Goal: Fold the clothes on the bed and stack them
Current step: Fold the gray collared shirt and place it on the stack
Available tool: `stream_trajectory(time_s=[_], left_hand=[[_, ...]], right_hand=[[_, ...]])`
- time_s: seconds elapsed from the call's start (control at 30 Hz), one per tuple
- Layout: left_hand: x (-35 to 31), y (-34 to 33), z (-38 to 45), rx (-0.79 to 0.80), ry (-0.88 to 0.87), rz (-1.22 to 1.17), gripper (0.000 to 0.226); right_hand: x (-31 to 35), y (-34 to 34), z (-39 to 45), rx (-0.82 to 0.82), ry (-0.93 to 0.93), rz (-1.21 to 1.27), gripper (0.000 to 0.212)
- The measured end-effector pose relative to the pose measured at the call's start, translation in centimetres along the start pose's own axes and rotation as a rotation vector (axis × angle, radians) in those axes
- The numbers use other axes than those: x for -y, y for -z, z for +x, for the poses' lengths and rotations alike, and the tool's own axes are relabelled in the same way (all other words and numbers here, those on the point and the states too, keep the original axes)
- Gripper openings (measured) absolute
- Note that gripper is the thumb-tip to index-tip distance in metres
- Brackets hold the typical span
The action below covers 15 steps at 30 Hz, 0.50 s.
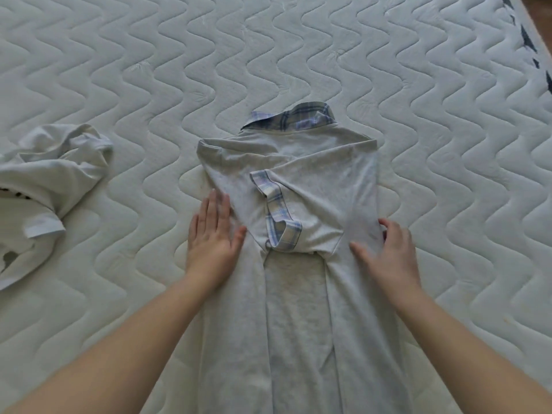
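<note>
A light grey shirt (298, 309) with a blue plaid collar and plaid sleeve cuffs lies lengthwise on the quilted mattress (298, 55), collar away from me. Both its sides and sleeves are folded in over the middle. My left hand (213, 237) lies flat, fingers apart, on the shirt's left edge. My right hand (388, 249) pinches the folded right edge of the shirt between thumb and fingers. A crumpled white garment (47, 186) sits unfolded at the left of the bed.
The mattress's right edge, with a dark patterned border (528, 37), runs along the top right corner, with brown floor beyond. Bare mattress surrounds the shirt on the far side and to the right.
</note>
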<state>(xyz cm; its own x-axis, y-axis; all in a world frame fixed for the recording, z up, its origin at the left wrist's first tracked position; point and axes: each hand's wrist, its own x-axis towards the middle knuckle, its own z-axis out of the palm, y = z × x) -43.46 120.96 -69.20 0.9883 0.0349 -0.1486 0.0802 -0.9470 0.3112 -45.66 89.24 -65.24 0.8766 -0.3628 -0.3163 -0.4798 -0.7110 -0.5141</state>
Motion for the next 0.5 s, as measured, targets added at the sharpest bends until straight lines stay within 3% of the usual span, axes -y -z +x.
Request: stream_trajectory(time_s=[0.13, 0.27, 0.5], left_hand=[[1.3, -0.8, -5.9, 0.045, 0.033, -0.012, 0.080], [0.5, -0.6, -12.2, 0.075, 0.069, -0.123, 0.079], [0.6, -1.4, -22.5, 0.221, 0.093, 0.045, 0.071]], right_hand=[[-4.6, 0.3, -6.7, -0.009, -0.062, 0.037, 0.055], [-7.5, 1.0, -11.2, 0.100, -0.165, 0.033, 0.034], [-10.8, 1.4, -20.6, 0.275, -0.235, -0.068, 0.035]])
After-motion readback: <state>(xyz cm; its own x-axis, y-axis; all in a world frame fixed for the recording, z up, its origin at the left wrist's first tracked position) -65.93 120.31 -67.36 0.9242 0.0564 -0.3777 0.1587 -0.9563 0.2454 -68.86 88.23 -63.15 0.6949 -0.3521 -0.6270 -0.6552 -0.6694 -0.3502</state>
